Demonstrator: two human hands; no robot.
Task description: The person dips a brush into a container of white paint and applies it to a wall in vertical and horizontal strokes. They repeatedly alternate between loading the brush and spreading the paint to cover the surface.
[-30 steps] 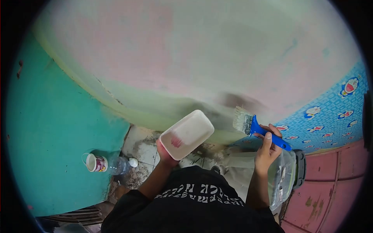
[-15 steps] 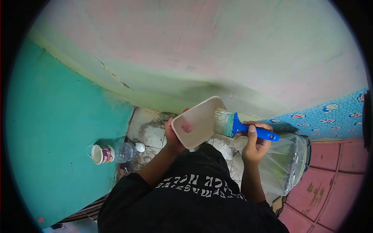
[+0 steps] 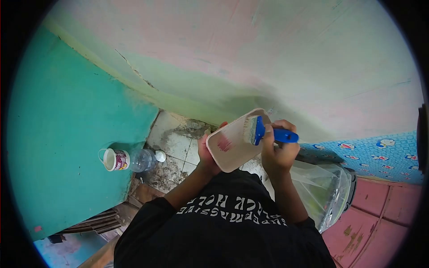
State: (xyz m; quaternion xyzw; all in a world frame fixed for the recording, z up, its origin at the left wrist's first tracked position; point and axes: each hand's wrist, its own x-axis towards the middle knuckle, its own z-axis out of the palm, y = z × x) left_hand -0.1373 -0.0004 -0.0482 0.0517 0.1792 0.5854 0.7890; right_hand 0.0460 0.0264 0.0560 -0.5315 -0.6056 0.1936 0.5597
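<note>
A shallow beige tray (image 3: 237, 149) with a reddish smear inside is tilted in front of my body. My left hand (image 3: 208, 152) grips its left edge, fingers behind it and partly hidden. My right hand (image 3: 279, 149) is closed around the blue handle of a wide paintbrush (image 3: 256, 130). The brush's pale bristles point left, over the upper right part of the tray's inside. Whether they touch the surface is hard to tell. Behind the tray rises a wall (image 3: 214, 53) in patchy pink and pale green.
A small white bucket (image 3: 117, 160) and a clear plastic bottle (image 3: 143, 160) are at the left by the teal surface (image 3: 67, 120). A plastic-covered container (image 3: 319, 190) stands at the right, near blue patterned wallpaper (image 3: 375, 154) and pink panels (image 3: 353, 228). Stained tiles (image 3: 178, 145) lie below.
My right hand has moved left with the brush, which is now over the tray's inside. The tray and my left hand have shifted slightly right in view.
</note>
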